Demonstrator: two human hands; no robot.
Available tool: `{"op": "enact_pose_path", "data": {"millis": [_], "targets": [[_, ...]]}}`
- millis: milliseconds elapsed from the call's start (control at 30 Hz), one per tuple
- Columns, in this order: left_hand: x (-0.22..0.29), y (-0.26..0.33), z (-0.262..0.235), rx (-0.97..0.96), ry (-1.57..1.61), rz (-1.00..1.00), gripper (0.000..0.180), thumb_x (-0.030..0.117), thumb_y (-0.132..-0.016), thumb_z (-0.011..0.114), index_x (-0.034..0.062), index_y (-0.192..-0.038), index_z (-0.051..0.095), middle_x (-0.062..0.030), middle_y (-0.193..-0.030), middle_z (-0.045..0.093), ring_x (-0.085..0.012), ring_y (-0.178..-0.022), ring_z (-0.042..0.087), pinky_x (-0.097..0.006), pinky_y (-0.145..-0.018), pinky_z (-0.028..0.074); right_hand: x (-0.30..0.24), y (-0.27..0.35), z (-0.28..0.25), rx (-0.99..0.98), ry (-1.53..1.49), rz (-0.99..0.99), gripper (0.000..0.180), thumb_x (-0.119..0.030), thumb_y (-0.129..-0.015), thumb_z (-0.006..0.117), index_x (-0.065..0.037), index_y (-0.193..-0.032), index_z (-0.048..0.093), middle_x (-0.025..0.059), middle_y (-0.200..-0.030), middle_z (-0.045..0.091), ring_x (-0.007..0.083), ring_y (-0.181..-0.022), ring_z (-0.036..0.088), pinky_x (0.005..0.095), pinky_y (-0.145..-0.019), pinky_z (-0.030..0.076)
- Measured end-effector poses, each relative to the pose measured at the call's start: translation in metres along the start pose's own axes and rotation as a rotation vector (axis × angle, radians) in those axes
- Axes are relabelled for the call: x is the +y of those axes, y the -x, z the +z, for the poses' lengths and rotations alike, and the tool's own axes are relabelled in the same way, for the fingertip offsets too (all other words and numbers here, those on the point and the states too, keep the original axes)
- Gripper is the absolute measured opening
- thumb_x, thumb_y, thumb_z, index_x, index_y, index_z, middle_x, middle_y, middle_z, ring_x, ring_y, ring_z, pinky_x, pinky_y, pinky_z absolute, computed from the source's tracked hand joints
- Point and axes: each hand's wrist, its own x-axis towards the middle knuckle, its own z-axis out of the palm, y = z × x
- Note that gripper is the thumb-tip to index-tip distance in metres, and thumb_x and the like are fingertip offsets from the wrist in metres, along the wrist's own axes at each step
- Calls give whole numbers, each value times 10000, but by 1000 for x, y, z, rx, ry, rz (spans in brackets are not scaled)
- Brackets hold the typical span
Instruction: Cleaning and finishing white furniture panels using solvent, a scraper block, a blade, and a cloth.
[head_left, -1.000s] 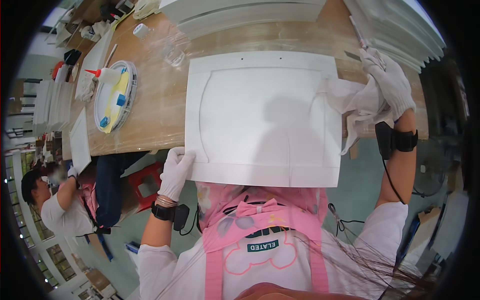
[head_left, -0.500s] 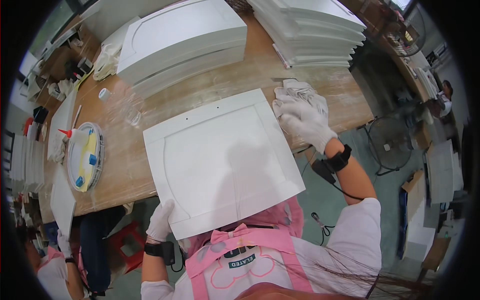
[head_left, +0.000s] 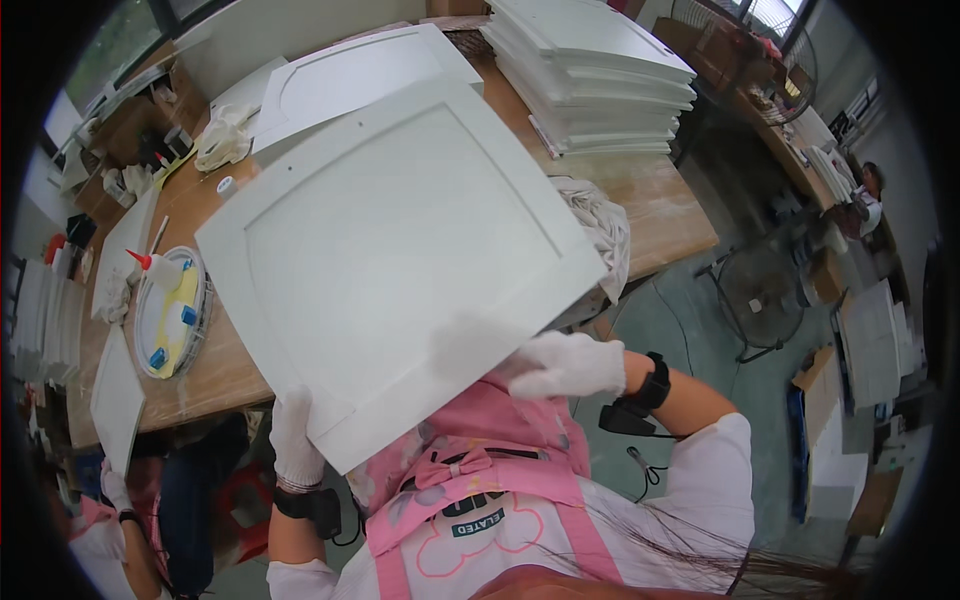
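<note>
A large white square panel (head_left: 395,250) with a raised border is lifted and tilted toward me above the wooden table (head_left: 660,205). My left hand (head_left: 292,440), in a white glove, grips its near left edge. My right hand (head_left: 565,365), also gloved, holds the panel's near right edge from below. A crumpled white cloth (head_left: 600,225) lies on the table just behind the panel's right corner. I wear a pink apron.
A stack of white panels (head_left: 590,75) stands at the back right; another panel (head_left: 350,70) lies behind. A round tray (head_left: 170,315) with a red-tipped glue bottle sits at the left. Another person (head_left: 110,520) crouches at lower left. A fan (head_left: 765,295) stands on the floor right.
The panel has been lifted off the table and tilted toward me. My right hand left the cloth and went to the panel's near right edge.
</note>
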Motion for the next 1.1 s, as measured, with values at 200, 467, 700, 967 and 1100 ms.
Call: {"op": "enact_pose_path", "data": {"millis": [200, 467, 700, 967, 1100], "targets": [[-13, -20, 3, -108, -24, 130, 454, 208, -1015, 520, -22, -1397, 437, -154, -1350, 547, -261, -1221, 575, -413, -1016, 493, -27, -63, 3, 780, -34, -494, 283, -159, -1023, 541, 50, -1205, 601, 185, -1156, 668, 248, -1103, 650, 321, -928, 512], [65, -19, -98, -94, 247, 414, 525, 368, -1066, 404, 10, -1449, 426, -117, -1443, 517, -305, -1320, 507, -451, -1107, 423, -30, -91, -59, 588, -524, -609, 319, -133, -1038, 519, 15, -1321, 524, 109, -1244, 620, 200, -1089, 640, 340, -923, 528], [79, -24, -85, 5, -294, 196, 519, 197, -964, 639, -7, -1405, 455, -102, -1365, 562, -238, -1202, 580, -381, -996, 497, -38, -117, -78, 318, -980, -389, 372, -227, -1047, 518, 15, -1329, 542, 91, -1293, 613, 186, -1139, 614, 340, -971, 513], [70, -28, -51, 264, -207, 407, 552, 113, -950, 622, -13, -1444, 411, -122, -1389, 533, -270, -1269, 529, -427, -1077, 435, 66, -166, -189, 730, -298, -151, 393, -261, -1016, 500, -26, -1318, 589, 123, -1217, 675, 241, -1106, 642, 340, -983, 488], [63, -35, -31, 478, -304, 488, 555, 99, -937, 629, -14, -1436, 413, -137, -1369, 538, -269, -1231, 546, -421, -1050, 451, 147, -135, -234, 867, 431, 385, 384, -311, -876, 613, -78, -1174, 684, 194, -1166, 673, 369, -1086, 636, 441, -914, 515]]}}
